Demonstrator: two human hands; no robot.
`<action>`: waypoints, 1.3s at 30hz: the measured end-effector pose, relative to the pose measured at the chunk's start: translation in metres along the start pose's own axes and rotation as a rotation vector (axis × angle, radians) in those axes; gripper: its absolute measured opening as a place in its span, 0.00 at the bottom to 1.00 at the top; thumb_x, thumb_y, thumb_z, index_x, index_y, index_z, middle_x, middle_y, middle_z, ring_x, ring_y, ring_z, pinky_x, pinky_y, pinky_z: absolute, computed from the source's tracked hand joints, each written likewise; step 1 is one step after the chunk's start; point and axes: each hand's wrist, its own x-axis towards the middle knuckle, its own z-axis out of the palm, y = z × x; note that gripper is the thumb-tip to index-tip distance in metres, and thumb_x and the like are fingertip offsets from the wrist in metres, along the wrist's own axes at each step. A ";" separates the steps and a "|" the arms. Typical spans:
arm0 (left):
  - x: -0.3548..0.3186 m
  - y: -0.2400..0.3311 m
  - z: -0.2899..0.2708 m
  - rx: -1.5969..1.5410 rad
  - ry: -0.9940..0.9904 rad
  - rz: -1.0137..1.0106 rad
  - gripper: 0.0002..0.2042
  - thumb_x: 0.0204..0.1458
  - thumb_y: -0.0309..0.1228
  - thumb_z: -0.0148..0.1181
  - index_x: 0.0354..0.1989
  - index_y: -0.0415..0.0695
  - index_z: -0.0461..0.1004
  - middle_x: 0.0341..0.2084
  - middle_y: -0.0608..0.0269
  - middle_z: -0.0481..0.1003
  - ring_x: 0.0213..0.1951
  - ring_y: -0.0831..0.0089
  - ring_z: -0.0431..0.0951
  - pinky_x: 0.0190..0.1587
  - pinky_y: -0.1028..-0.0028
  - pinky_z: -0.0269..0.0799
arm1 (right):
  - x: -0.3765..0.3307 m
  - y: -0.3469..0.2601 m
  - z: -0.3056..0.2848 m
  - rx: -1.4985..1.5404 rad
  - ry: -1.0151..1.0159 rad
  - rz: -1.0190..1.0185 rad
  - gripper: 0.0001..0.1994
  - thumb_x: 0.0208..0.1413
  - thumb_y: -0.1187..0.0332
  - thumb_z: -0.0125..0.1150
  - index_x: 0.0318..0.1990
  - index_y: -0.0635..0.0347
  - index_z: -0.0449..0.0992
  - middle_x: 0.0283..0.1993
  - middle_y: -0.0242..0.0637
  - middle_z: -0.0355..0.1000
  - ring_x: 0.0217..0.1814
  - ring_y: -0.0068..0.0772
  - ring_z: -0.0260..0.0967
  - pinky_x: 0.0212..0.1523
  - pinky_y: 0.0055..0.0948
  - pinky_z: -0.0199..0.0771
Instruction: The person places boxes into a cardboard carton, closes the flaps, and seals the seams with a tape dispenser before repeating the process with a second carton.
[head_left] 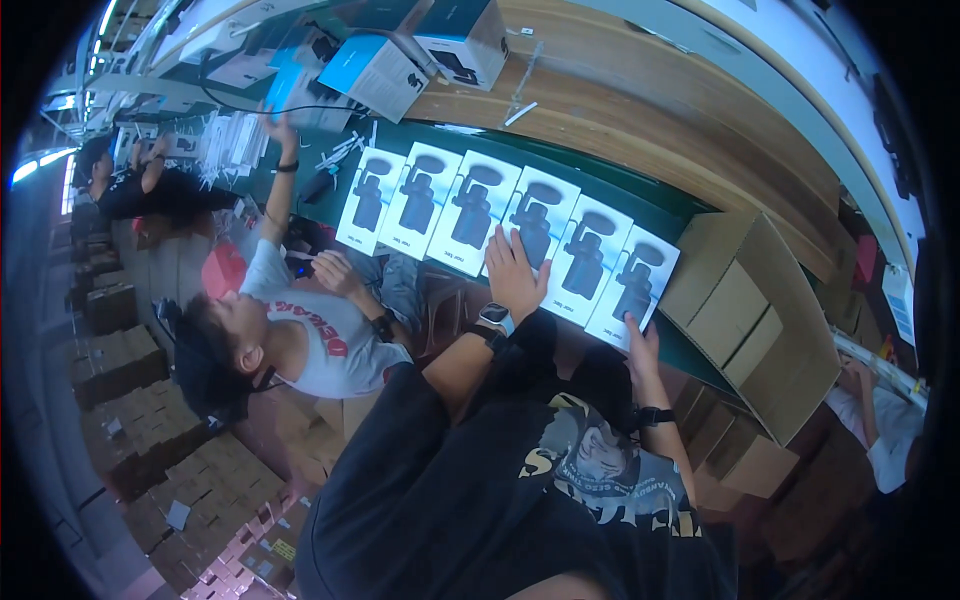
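Note:
Several white product boxes, each printed with a dark device, stand side by side in a slanting row on the green worktop (330, 205). My left hand (515, 272), with a watch on its wrist, lies with fingers stretched over the lower part of a middle white box (545, 195). At the row's right end my right hand (642, 345) holds the lower corner of the last white box (650, 255). Its thumb is on the printed face and its fingers are along the edge, partly hidden. An open cardboard carton (790, 350) stands just right of the row.
On the left, a co-worker (325, 330) reaches toward blue-and-white boxes (375, 75) at the back. A wooden ledge (620, 130) runs behind the row. White paper strips (235, 145) lie further left. Stacked cartons (215, 500) fill the lower left; another person (880, 430) is at far right.

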 end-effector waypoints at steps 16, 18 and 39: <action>0.031 -0.046 -0.043 -0.143 -0.234 -0.435 0.37 0.52 0.61 0.64 0.36 0.27 0.80 0.32 0.34 0.81 0.39 0.39 0.82 0.43 0.52 0.75 | -0.040 -0.070 0.001 -0.046 -0.348 -0.225 0.46 0.48 0.68 0.79 0.71 0.60 0.55 0.65 0.43 0.66 0.65 0.37 0.66 0.64 0.37 0.70; 0.026 -0.001 -0.106 -0.419 -0.187 -0.386 0.24 0.55 0.46 0.70 0.43 0.31 0.80 0.35 0.49 0.83 0.37 0.66 0.82 0.39 0.65 0.76 | -0.074 -0.087 -0.025 0.026 -0.309 -0.251 0.47 0.47 0.68 0.80 0.72 0.60 0.54 0.67 0.43 0.64 0.67 0.37 0.64 0.65 0.38 0.68; -0.047 0.367 -0.096 -0.839 -0.724 0.437 0.35 0.46 0.23 0.70 0.63 0.26 0.61 0.46 0.46 0.78 0.48 0.64 0.80 0.54 0.66 0.74 | -0.190 -0.045 -0.363 0.303 0.394 -0.602 0.48 0.45 0.70 0.79 0.70 0.62 0.51 0.61 0.40 0.65 0.63 0.33 0.65 0.65 0.36 0.66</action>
